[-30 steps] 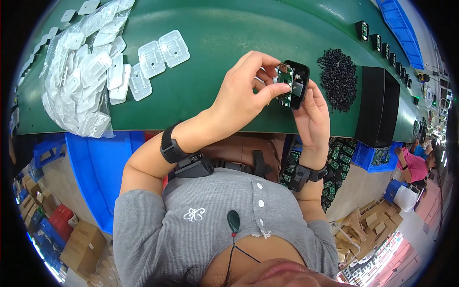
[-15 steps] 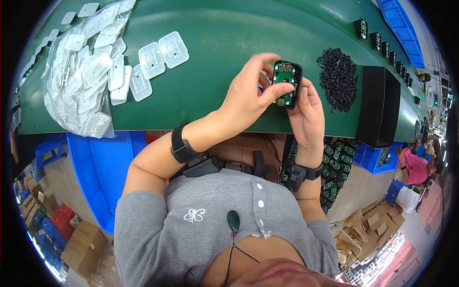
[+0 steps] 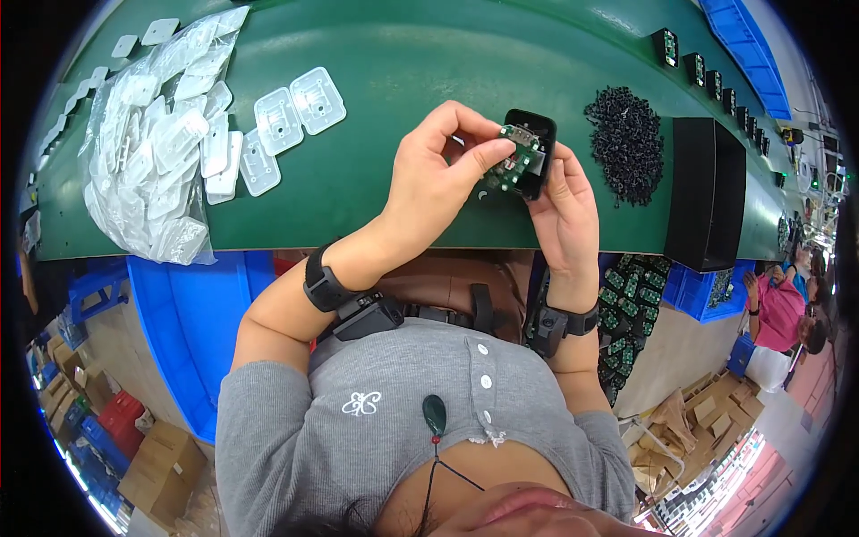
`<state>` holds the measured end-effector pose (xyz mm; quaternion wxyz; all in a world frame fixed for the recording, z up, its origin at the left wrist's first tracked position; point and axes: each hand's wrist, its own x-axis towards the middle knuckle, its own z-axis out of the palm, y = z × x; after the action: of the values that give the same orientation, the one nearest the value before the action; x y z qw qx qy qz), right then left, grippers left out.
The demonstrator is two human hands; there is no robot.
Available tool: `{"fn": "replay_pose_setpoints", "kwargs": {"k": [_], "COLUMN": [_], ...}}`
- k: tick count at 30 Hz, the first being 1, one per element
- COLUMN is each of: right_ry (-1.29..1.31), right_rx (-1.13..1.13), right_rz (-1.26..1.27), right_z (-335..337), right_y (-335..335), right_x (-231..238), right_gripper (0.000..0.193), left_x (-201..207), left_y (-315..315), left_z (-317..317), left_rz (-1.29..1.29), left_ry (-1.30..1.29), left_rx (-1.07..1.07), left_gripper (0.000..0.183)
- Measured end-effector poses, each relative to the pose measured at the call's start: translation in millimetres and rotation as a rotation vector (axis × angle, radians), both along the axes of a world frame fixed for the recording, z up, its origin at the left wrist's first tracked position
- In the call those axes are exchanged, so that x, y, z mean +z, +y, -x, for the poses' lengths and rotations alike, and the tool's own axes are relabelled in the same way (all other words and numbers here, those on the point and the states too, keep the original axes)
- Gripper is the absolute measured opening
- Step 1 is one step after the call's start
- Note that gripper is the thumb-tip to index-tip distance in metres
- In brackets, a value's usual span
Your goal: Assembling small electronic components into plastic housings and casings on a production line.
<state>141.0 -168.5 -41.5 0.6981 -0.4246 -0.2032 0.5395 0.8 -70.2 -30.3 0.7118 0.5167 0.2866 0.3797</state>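
Table: a green table (image 3: 403, 54) runs across the top, with everything else placed on or against it.
Far left of the table: a clear plastic bag (image 3: 148, 170) of white plastic plates, slumped over the near edge.
Just right of the bag: loose white plates (image 3: 286, 116) lying flat on the green top.
Left hand: the left hand (image 3: 438, 174) is over the table's near edge, thumb and fingers pinched shut on a small green circuit board (image 3: 508, 163).
Circuit board: tilted, touching the open face of a black case (image 3: 530, 148).
Right hand: the right hand (image 3: 562, 210) is cupped around the black case from below, fingers closed on it.
Right of the hands: a heap of small black parts (image 3: 626, 143) on the table.
Far right: a black box (image 3: 705, 192) at the table's edge.
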Motion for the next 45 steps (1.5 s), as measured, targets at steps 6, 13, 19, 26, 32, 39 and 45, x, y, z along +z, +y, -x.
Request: {"fn": "replay_pose_setpoints", "kwargs": {"k": [6, 13, 19, 26, 32, 39, 45], "right_ry": [-0.004, -0.006, -0.054, -0.523, -0.528, -0.515, -0.202], "right_rx": [0.024, 0.059, 0.010, -0.031, 0.017, -0.010, -0.053], "right_rz": [0.010, -0.035, -0.001, 0.076, 0.058, -0.022, -0.020], "right_z": [1.7, 2.3, 10.4, 22.5, 22.2, 13.3, 5.4], "right_y": [0.7, 2.2, 2.9, 2.8, -1.6, 3.4, 12.4], "right_x": [-1.5, 0.0, 6.5, 16.4, 19.7, 27.1, 21.6], "right_gripper": [0.026, 0.026, 0.030, 0.040, 0.038, 0.036, 0.031], "left_x": [6.8, 0.7, 5.2, 3.7, 1.8, 12.2, 18.0], "left_y": [3.5, 6.1, 8.5, 7.2, 6.1, 23.0, 47.5], "left_z": [-4.0, -7.7, -4.3, -2.1, 2.0, -1.3, -6.4], "left_rz": [0.101, -0.121, 0.173, 0.030, -0.214, -0.159, -0.577], "left_ry": [0.084, 0.232, 0.096, 0.145, 0.203, 0.162, 0.270], "left_rx": [-0.069, 0.024, -0.182, -0.161, -0.076, -0.219, -0.142], "left_gripper": [0.018, 0.022, 0.022, 0.022, 0.026, 0.029, 0.032]}}
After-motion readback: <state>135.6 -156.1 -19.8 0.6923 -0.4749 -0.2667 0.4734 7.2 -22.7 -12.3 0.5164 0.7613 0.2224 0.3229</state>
